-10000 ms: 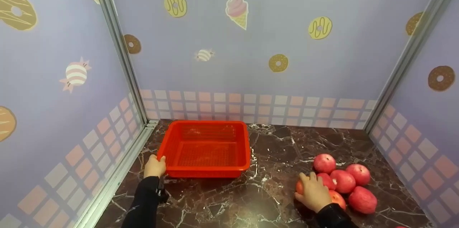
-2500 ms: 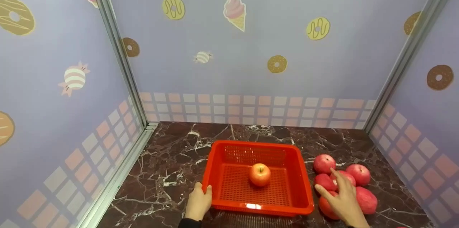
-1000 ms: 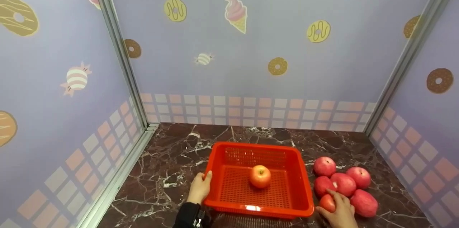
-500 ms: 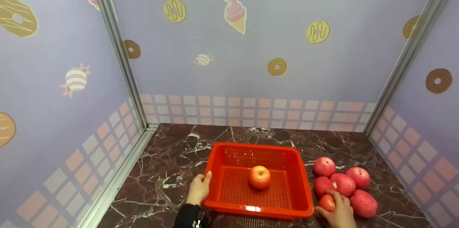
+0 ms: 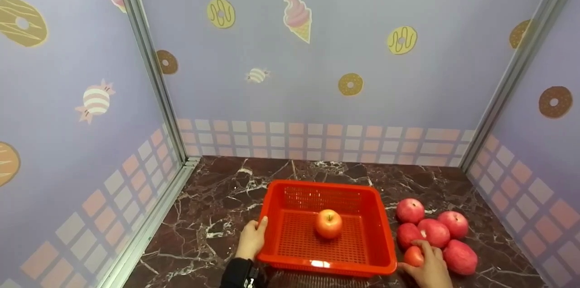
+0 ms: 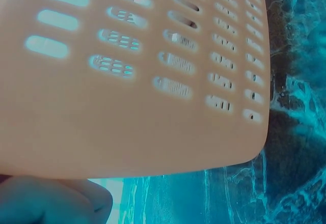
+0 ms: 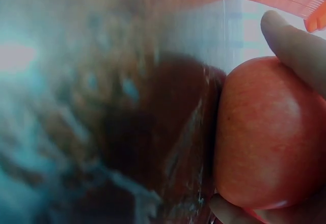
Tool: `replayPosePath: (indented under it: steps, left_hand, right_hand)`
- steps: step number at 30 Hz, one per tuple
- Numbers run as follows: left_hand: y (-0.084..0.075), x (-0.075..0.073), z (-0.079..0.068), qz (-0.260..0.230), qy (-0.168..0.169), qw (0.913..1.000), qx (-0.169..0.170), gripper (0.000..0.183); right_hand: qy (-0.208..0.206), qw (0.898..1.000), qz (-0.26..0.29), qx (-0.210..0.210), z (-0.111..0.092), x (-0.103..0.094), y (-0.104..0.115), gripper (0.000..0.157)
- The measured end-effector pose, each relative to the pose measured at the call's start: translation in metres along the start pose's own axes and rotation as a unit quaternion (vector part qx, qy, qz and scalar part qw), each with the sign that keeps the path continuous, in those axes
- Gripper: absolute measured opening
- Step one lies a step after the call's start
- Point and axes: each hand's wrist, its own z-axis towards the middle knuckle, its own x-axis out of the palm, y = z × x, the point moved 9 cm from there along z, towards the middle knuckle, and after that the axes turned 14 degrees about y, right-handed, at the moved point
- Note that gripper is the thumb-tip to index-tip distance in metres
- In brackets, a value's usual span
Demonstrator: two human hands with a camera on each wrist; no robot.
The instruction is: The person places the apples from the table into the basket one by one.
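A red plastic basket (image 5: 267, 215), with slotted walls, stands on the dark marbled tabletop. One orange-red apple (image 5: 328, 223) lies inside it, stem up. At the basket's left side, my left hand (image 5: 252, 239) holds the rim, its thumb on top. The left wrist view shows the slotted basket wall (image 6: 102, 127) and part of the hand (image 6: 51, 201). To the right of the basket, my right hand (image 5: 428, 267) grips another orange-red apple (image 5: 413, 256). In the right wrist view, thumb and fingers lie on opposite sides of that apple (image 7: 270, 137), which seems to rest on the table.
Several pinkish-red fruits sit bunched beyond and beside my right hand, among them one at the back (image 5: 410, 210) and a ridged, longer one (image 5: 460, 257). Patterned wall panels (image 5: 290, 98) enclose the table at the back and both sides, with metal posts (image 5: 156, 66) at the corners.
Since ten seconds ago the basket has moved right and nearer, and an apple has come into it. My right hand, spread over the fruits 2.5 seconds ago, now grips an apple; little differs over the last second.
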Motion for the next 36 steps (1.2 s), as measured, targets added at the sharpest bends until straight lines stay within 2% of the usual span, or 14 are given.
replayPosePath:
  steps: [5,11,14,18,22,28,36]
  left_hand:
    - [0.000,0.000,0.000,-0.002,-0.001,1.0000,0.000,0.037]
    - [0.000,0.002,0.001,-0.007,0.002,1.0000,-0.002,0.037]
    - [0.000,0.002,0.001,-0.008,0.004,0.9999,-0.005,0.037]
    - [0.000,0.002,0.002,-0.006,0.008,1.0000,-0.001,0.037]
    - [0.001,0.002,0.002,-0.005,0.007,1.0000,0.001,0.036]
    - [0.002,0.001,0.001,-0.007,0.002,1.0000,0.001,0.037]
    - [0.001,0.001,0.001,-0.004,0.000,1.0000,0.002,0.037]
  right_hand:
    - [-0.020,1.000,-0.003,-0.018,-0.002,-0.002,0.000,0.080]
    - [-0.062,0.997,0.019,-0.032,-0.008,-0.008,-0.001,0.068]
    - [-0.076,0.996,0.029,-0.029,-0.011,-0.012,-0.004,0.065]
    - [-0.075,0.996,0.041,-0.010,-0.014,-0.015,-0.009,0.062]
    - [-0.092,0.994,0.051,-0.011,-0.020,-0.022,-0.005,0.062]
    - [-0.145,0.986,0.060,-0.052,-0.030,-0.037,0.017,0.065]
    - [-0.180,0.977,0.078,-0.081,-0.042,-0.055,0.060,0.057]
